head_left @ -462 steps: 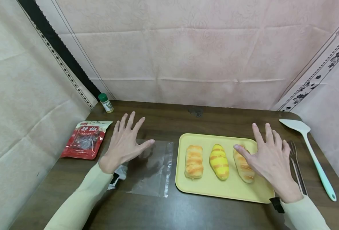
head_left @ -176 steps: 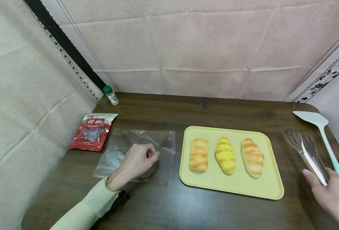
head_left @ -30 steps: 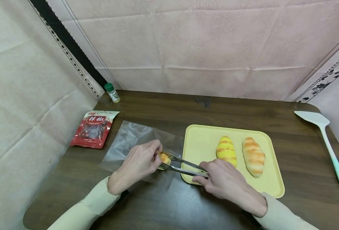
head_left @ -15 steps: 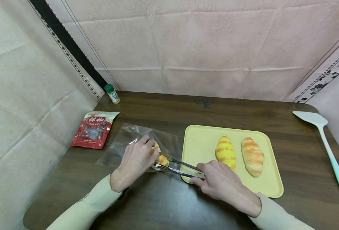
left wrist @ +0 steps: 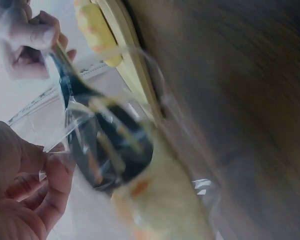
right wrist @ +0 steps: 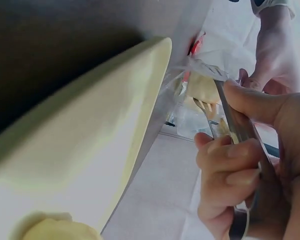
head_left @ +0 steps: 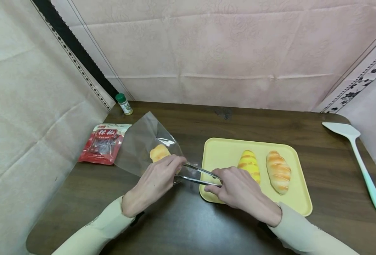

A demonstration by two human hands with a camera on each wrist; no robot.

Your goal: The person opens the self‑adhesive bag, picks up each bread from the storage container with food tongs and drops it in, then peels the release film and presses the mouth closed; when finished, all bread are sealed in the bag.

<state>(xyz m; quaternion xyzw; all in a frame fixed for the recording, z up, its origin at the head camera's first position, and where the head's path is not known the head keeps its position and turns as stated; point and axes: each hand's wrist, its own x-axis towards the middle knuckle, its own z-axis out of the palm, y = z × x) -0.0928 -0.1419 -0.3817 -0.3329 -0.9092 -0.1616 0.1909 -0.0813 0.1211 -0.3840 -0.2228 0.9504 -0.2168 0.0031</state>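
My left hand [head_left: 157, 179] pinches the mouth edge of a clear plastic bag [head_left: 138, 141], which is tilted up off the table. A golden bread roll [head_left: 159, 152] lies inside the bag, partly hidden behind that hand. My right hand [head_left: 239, 186] grips metal tongs [head_left: 197, 180] whose heads reach into the bag. In the left wrist view the slotted tongs head [left wrist: 110, 145] lies against the bread roll [left wrist: 170, 200]. The right wrist view shows the bread roll [right wrist: 202, 89] at the tongs' tips. Under my right hand is a yellow tray [head_left: 223, 148].
On the tray rest a yellow striped bread [head_left: 249, 164] and a pale brown bread [head_left: 278, 173]. A spatula [head_left: 366, 170] with a mint handle lies at the right. A red pouch [head_left: 101, 143] and a green-capped bottle [head_left: 124, 104] are at the left.
First both hands were spread open; then the right took the tongs and the left the bag. The bread roll has left the tray and moved deeper into the bag, whose far end has risen.
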